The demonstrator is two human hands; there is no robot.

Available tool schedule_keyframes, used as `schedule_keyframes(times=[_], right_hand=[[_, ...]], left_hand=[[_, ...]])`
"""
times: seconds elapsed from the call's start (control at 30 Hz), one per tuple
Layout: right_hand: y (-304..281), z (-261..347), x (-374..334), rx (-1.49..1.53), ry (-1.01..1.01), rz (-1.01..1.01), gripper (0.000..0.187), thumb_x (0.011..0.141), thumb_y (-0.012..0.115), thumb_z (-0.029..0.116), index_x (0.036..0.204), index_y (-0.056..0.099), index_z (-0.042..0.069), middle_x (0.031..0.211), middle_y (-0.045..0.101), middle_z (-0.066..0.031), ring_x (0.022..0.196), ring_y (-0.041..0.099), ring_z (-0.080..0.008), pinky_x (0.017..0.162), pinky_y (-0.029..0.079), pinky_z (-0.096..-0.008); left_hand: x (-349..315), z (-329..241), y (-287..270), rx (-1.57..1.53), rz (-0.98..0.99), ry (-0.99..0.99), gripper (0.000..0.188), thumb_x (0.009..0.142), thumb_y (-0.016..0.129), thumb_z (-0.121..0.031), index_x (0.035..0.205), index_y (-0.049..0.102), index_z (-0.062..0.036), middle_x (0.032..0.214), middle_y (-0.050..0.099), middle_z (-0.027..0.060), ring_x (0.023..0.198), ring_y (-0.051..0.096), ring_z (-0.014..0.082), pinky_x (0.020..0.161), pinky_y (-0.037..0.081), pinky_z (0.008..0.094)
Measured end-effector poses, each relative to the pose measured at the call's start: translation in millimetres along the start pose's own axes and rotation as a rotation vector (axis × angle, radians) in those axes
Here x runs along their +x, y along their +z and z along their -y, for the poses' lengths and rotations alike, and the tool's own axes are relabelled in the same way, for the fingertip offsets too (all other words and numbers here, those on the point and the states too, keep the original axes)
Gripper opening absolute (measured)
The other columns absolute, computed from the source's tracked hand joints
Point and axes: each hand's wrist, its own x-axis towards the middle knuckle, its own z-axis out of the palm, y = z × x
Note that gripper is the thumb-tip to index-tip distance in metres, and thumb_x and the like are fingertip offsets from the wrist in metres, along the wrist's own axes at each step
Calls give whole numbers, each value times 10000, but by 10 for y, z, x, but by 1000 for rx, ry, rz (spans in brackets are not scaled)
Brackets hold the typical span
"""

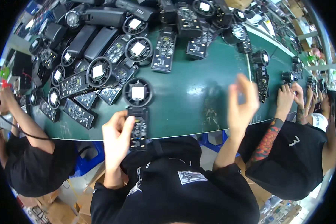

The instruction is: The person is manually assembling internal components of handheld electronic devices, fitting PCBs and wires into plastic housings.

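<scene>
My left hand (115, 132) is closed round the lower part of a black handheld device, its thumb lying along the edge. The device's open handle (139, 130) shows a circuit board and overhangs the table's near edge. Above it, a round spoked head (137, 92) with a white square at its centre rests over the green tabletop. Over the right part of the table my right hand (243, 102) is raised, slightly blurred, thumb and fingers apart with nothing visible between them.
A heap of similar black devices (97, 72) covers the table's left and back. More devices (262, 80) lie at the right. A co-worker with a tattooed forearm (267, 140) handles parts there; another person's arm (28, 121) reaches in at the left. Blue stools (89, 158) stand below the edge.
</scene>
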Motion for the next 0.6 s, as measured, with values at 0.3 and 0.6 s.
schedule_keyframes(times=[0.3,0.6], right_hand=[[-102,-1035,437,-764,251,-58,745,733,774,204,1331,372,15,1037,544,-259,922,583,-435,778,488,-471],[-172,-732,173,-550,153,42,561,768,673,66,1285,457,41,1050,577,-246,976,574,-419,828,461,-467]], left_hand=[[13,-232,4,454,-361,285,153,824,679,-61,961,623,-20,624,484,65,505,447,166,488,363,304],[-113,-197,-21,650,-112,445,777,726,736,-98,1412,371,-90,1167,485,198,1018,499,356,865,410,418]])
